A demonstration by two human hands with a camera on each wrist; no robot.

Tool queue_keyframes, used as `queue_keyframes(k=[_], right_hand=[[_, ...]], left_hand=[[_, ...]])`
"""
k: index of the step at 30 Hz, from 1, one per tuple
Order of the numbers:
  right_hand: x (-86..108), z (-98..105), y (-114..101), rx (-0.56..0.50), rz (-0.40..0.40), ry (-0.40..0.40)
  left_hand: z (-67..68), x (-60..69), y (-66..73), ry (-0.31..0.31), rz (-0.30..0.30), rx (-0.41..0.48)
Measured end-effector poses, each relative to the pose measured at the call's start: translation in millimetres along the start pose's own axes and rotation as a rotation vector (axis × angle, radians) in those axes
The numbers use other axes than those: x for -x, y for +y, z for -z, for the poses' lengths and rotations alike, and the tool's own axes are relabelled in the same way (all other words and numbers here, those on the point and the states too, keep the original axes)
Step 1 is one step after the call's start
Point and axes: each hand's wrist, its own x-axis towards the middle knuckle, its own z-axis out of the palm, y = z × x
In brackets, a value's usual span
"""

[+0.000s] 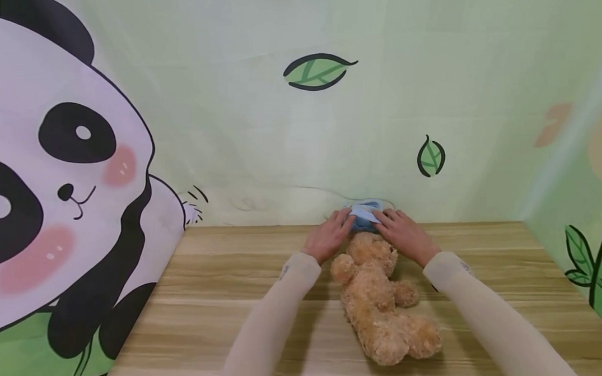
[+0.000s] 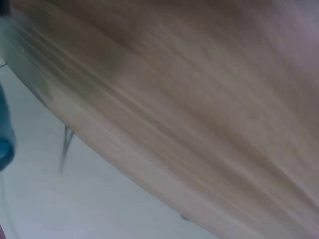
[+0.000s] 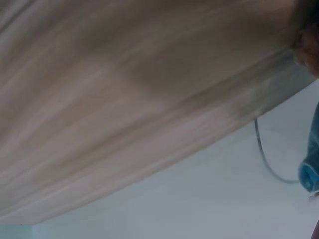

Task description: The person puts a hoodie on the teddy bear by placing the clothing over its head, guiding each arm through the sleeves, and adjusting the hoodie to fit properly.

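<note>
I judge cloth-arranging in hand: left hand (image 1: 329, 234) and right hand (image 1: 406, 233) pinch blue cloth (image 1: 364, 214) by plush bear (image 1: 372, 295); next likely needs even tension.

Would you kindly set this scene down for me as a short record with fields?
Left hand: pinches the left side of a blue cloth
Right hand: pinches its right side
Cloth position: between both hands, by the bear's head
Toy: brown teddy bear, lying, feet toward the person
Surface: wooden table
Backdrop: pale green wall with a panda picture
</note>
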Motion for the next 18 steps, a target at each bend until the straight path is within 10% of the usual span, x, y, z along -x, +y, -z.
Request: queue_keyframes(k=[8,18], right_hand=[[8.7,-4,-9,-0.31,-0.115,-0.008],[6.8,1,-14,-0.738,-0.319,-0.147]], left_hand=[[2.5,0.9,2.8,-0.11,-0.019,0.102],[14.8,-5.3,1.1,-0.297,0.158,0.68]])
